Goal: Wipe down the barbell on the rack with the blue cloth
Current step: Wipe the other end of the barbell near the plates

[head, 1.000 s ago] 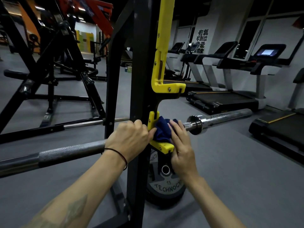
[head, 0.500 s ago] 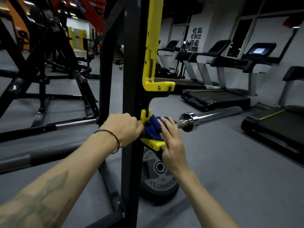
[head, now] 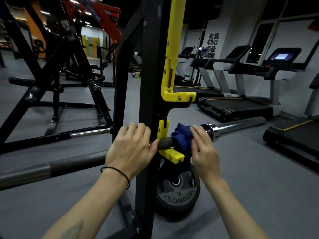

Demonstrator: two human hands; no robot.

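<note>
We note the bar [head: 51, 168] lying across the rack, running from near left to far right, seated in the yellow hook [head: 170, 155] on the black upright [head: 148, 100].

Left hand [head: 131, 149]: fingers curled over the bar just left of the upright, thumb tip touching the bar by the hook. Risk here is a pinch: should the bar roll or slide in the hook, the thumb sits right at the seat.

Cloth [head: 182, 138]: bunched round the bar just right of the hook, short of the chrome collar [head: 209, 131]. A loose fold hangs toward the hook and could snag on its lip.

Right hand [head: 203, 149]: fingers fairly straight, pressed against the cloth, not wrapped round it. In our judgement this light hold may let the cloth slip off and fall toward the plate [head: 177, 192] on the floor below. A hard push rightward could also shift the unloaded bar along the hook.
</note>
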